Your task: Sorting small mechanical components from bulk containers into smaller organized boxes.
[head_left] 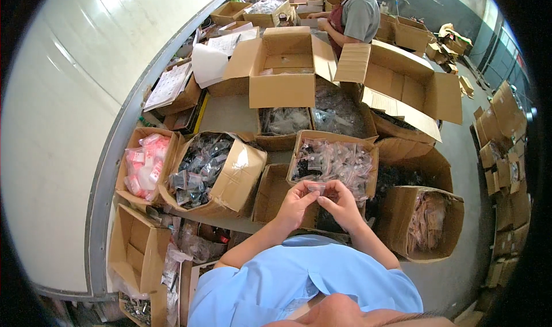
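Between my two hands is a small clear zip bag (315,186) with a reddish strip along its top edge. My left hand (296,206) pinches its left side between thumb and fingers, and my right hand (341,206) is closed on its right side. What the bag contains is too small to make out. Just beyond and below the hands stands a cardboard box (375,171) filled with similar small clear bags (339,160), some with dark pieces inside.
Left of my hands, a carton (238,174) holds bags of black parts; another has pink-and-white packets (146,166). At right is a box of flat brownish bags (425,220). Open cartons (282,91) stand farther back. A person (357,19) works at the far side. A white panel (63,125) borders the left.
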{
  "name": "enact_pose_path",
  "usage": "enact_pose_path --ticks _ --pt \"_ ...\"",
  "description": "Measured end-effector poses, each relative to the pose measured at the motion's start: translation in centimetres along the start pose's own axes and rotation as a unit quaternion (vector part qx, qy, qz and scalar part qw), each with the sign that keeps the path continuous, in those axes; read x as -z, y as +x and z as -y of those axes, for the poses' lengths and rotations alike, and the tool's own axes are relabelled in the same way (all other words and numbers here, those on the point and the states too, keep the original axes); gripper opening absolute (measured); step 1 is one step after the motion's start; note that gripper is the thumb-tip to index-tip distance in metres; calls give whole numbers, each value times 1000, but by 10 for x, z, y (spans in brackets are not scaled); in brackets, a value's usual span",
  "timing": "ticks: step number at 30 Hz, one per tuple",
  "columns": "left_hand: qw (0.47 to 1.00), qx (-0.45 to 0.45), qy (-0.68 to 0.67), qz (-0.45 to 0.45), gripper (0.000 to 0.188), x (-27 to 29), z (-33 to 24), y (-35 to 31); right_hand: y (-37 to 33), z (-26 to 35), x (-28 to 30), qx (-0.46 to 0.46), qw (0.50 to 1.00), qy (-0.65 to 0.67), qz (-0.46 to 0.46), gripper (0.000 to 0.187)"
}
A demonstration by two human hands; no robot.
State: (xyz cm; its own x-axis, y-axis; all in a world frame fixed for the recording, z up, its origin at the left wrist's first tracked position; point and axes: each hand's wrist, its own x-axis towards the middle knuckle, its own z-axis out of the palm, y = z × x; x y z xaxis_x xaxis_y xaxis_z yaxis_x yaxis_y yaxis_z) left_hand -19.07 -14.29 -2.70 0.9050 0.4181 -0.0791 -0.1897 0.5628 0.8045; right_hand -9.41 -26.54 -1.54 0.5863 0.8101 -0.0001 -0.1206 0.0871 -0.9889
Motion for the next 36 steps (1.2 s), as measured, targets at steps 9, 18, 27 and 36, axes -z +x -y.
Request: enact_pose_path --ticks 9,18,27,36 --pt "996 73 -39 29 10 33 -4 -12 -11 -18 -19 -38 999 -9 -26 13" --pt "985 108 -126 42 10 37 0 -30 -21 -21 -56 -63 996 -29 -54 19" --pt "968 33 203 144 7 66 -21 -24 -27 2 -54 -174 935 -309 -13 12" --pt "950 -112 287 42 6 44 -19 4 -10 4 -34 -19 962 -217 -163 7"
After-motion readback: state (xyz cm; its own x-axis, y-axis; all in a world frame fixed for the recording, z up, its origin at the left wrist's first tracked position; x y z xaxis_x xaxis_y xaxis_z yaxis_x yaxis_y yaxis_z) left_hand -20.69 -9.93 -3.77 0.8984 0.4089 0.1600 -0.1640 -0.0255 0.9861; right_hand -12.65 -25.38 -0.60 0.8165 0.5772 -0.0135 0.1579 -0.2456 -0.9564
